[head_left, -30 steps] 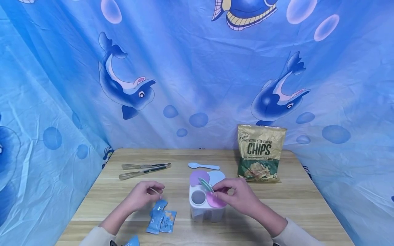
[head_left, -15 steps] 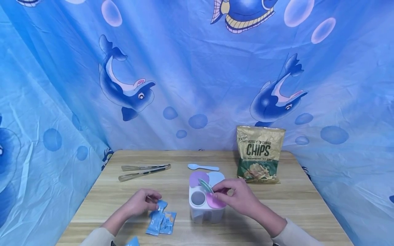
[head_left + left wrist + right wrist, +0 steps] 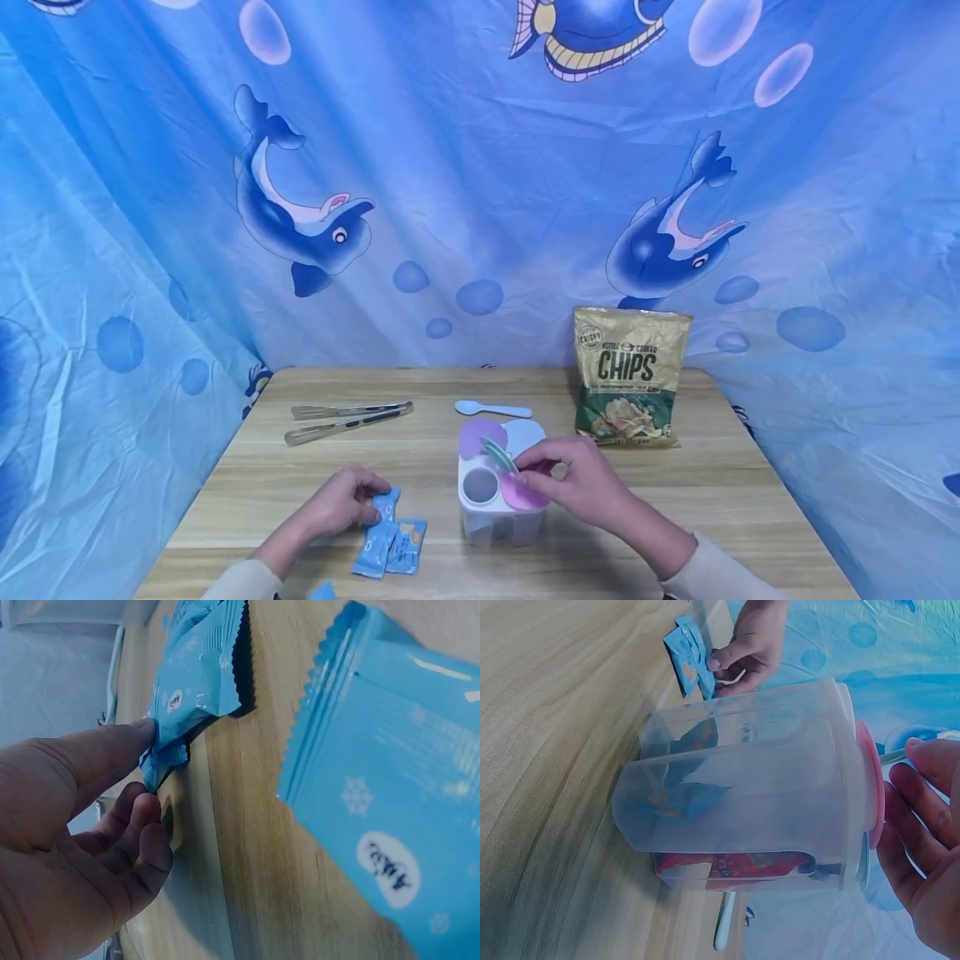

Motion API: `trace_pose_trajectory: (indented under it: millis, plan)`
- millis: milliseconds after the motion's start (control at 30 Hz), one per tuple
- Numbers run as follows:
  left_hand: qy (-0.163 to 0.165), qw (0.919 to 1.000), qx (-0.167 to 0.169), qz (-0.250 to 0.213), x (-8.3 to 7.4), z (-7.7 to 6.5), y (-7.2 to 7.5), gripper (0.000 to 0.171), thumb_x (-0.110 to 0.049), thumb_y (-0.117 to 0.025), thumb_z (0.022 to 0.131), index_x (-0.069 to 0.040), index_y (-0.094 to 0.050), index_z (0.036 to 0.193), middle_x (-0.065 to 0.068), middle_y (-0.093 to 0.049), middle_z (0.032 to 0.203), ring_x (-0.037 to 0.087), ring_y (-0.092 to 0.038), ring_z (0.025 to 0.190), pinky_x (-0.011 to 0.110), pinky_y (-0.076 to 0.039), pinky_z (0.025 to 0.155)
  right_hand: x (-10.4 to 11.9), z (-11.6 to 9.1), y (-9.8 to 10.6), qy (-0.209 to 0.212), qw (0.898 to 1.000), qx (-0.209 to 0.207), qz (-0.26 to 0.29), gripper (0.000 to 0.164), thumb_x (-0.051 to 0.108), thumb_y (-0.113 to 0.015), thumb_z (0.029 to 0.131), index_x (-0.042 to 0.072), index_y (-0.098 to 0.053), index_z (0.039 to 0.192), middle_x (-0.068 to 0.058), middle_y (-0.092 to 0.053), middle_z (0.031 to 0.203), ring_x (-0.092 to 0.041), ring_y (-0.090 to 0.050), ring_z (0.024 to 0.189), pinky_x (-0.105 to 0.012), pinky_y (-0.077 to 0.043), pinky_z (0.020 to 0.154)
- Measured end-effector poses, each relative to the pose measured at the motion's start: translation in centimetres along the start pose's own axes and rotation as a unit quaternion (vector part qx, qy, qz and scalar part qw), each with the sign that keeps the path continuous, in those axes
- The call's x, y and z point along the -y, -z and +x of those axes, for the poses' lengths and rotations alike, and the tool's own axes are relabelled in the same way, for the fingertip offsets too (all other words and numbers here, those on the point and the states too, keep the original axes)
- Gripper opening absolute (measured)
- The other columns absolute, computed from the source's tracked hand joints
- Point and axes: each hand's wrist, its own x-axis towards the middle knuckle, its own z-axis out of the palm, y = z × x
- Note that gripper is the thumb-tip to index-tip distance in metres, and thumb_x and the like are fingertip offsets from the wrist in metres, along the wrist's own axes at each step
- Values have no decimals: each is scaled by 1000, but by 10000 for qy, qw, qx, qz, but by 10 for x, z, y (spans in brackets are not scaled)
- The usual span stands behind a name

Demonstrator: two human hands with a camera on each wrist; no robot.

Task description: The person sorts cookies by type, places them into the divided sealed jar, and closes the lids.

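Note:
My left hand (image 3: 345, 502) pinches the end of a small blue snack packet (image 3: 386, 505) between thumb and fingers. In the left wrist view the thumb lies on that packet (image 3: 199, 667)'s near corner. Two more blue packets (image 3: 407, 546) lie against it on the table. To the right stands a translucent lidded storage box (image 3: 501, 529) with a round opening (image 3: 481, 485) uncovered at its front left. My right hand (image 3: 573, 479) holds a green lid (image 3: 498, 454) tilted up above the box. Through the box wall, blue packets (image 3: 682, 801) and a red packet (image 3: 727, 868) show inside.
Metal tongs (image 3: 348, 422) lie at the back left, and a pale blue spoon (image 3: 493, 409) lies behind the box. A bag of chips (image 3: 628, 375) stands at the back right. Another blue packet (image 3: 322, 592) is at the front edge of the head view.
My left hand has come down to the blue packets and taken hold of one by its end. The right hand keeps the green lid raised in the same place.

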Motion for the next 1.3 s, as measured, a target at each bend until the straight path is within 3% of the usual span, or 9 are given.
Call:
trace_pose_trajectory:
  millis: [267, 400, 567, 867, 1100, 1300]
  plan:
    - [162, 9981, -408, 431, -2, -1, -2, 46, -6, -87, 72, -7, -74, 116, 3, -64, 102, 17, -55, 83, 26, -46, 70, 1, 1, 0, -1, 10000, 37, -17, 12, 12, -80, 89, 16, -80, 100, 3, -78, 88, -4, -69, 77, -26, -60, 70]
    - [336, 9961, -522, 626, -5, 1, -3, 50, -9, -88, 72, -6, -72, 119, 2, -65, 104, 15, -56, 84, 30, -49, 74, 0, 1, 0, 27, 10000, 7, -56, 11, 12, -80, 88, 16, -80, 99, 4, -78, 88, -3, -69, 77, -26, -59, 69]
    - [420, 9941, -641, 773, -4, 4, -4, 43, -10, -89, 71, -9, -74, 111, 1, -64, 102, 15, -58, 86, 36, -51, 79, 2, 0, 0, 3, 10000, 4, -60, 11, 12, -80, 88, 15, -80, 99, 4, -78, 88, -3, -69, 77, -26, -59, 68]
    - [236, 9966, -538, 575, 1, 6, 2, 33, -9, -87, 74, -11, -73, 104, 0, -63, 89, 15, -56, 82, 29, -49, 73, 3, 1, 0, -1, 10000, 15, -78, 12, 11, -80, 88, 15, -80, 99, 5, -78, 88, -3, -69, 77, -26, -59, 68]
    - [32, 9988, -474, 129, 4, 1, 10, 25, -15, -85, 79, -8, -74, 101, 1, -63, 85, 16, -56, 79, 25, -47, 67, 1, 1, -1, 80, 10000, 34, -20, 11, 12, -80, 88, 14, -81, 99, 5, -77, 88, -4, -69, 76, -28, -60, 68]
    - [-17, 9982, -595, 69, 0, 0, 19, 14, -16, -79, 86, -10, -73, 97, 0, -66, 87, 16, -59, 81, 26, -50, 68, 1, 1, 0, 54, 9999, 11, -91, 11, 11, -80, 88, 15, -81, 98, 5, -77, 87, -3, -69, 76, -27, -60, 68]
